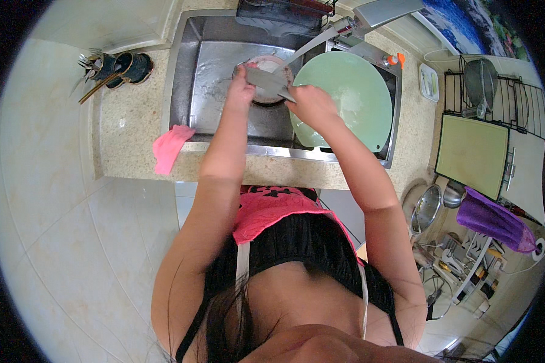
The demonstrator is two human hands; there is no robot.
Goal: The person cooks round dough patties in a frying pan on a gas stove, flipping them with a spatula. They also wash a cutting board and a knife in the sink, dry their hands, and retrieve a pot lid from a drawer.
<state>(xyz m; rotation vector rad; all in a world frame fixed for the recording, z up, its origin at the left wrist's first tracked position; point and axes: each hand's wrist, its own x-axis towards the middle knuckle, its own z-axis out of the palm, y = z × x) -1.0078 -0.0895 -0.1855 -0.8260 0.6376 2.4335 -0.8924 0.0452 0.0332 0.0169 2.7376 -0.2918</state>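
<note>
A broad-bladed kitchen knife (pixel 265 80) is held level over the sink, slightly blurred. My right hand (pixel 315 106) grips its handle. My left hand (pixel 243 88) is at the far end of the blade, thumb up, its fingers partly hidden by the steel. Water streams from the faucet (pixel 345 25) down onto or just behind the blade. Below the knife, a round bowl (pixel 272 61) with a pale inside sits in the steel sink basin (pixel 218 109). Close by my right hand, a wet, pale green round cutting board (pixel 359 90) covers most of the right basin.
A pink cloth (pixel 172 145) drapes over the sink's front left corner. Dark utensil holders (pixel 134 68) with forks and chopsticks stand on the left counter. A black dish rack (pixel 281 18) is behind the sink. At right are a white soap dish (pixel 429 81) and a rectangular green board (pixel 472 154).
</note>
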